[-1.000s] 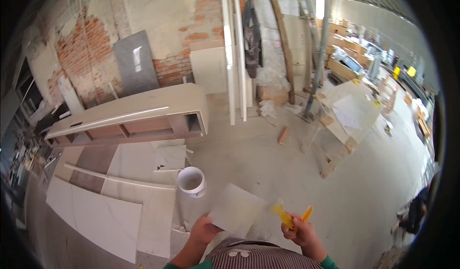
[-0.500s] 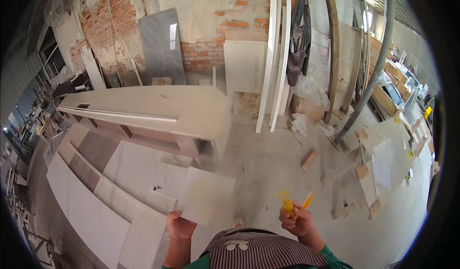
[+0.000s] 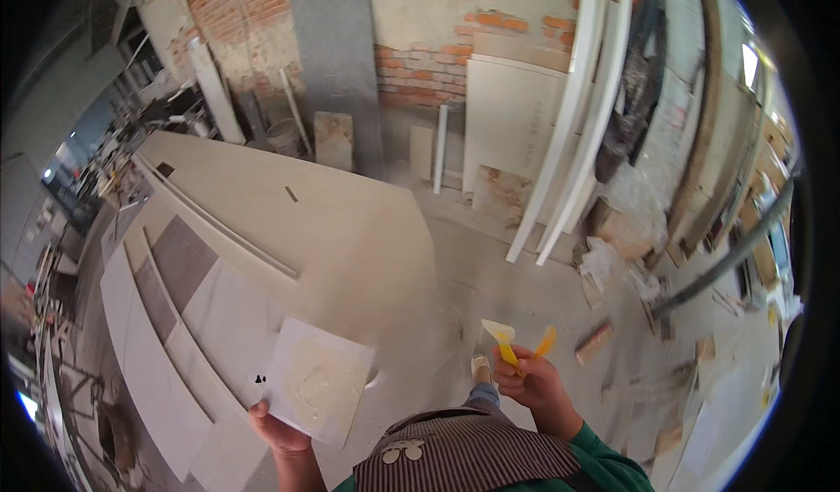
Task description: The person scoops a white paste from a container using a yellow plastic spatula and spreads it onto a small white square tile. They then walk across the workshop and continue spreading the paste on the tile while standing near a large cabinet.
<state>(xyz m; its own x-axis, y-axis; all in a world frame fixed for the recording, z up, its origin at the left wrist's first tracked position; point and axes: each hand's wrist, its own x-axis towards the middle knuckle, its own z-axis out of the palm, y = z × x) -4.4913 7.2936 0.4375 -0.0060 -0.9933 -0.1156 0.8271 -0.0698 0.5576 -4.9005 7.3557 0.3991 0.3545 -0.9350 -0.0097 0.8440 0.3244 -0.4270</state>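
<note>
My left hand [image 3: 282, 426] is closed on the near left edge of a white square board [image 3: 302, 332]. A cream-coloured paste [image 3: 322, 385] is smeared across the board's upper face. In my right hand [image 3: 531, 382] there is a scraper [image 3: 505, 347] with a yellow handle and a pale, wide blade pointing up and away. A second orange-yellow tool [image 3: 546, 341] sticks out on the other side of the same fingers; its kind is not clear. The two hands are well apart, one on each side of my striped apron [image 3: 464, 457].
A long cream cabinet-like piece [image 3: 350, 221] lies ahead left, a loose strip [image 3: 232, 225] along its edge. White panels [image 3: 162, 369] lie nearer left. Against the brick wall lean a grey slab [image 3: 337, 72] and white posts [image 3: 560, 142]. A brick [image 3: 595, 341] and a bent pipe [image 3: 735, 260] are right.
The view has turned left and the cabinet-like piece looks nearer. My left hand and the board sit lower left in the picture. A shoe now shows beside my right hand. Both grips are unchanged.
</note>
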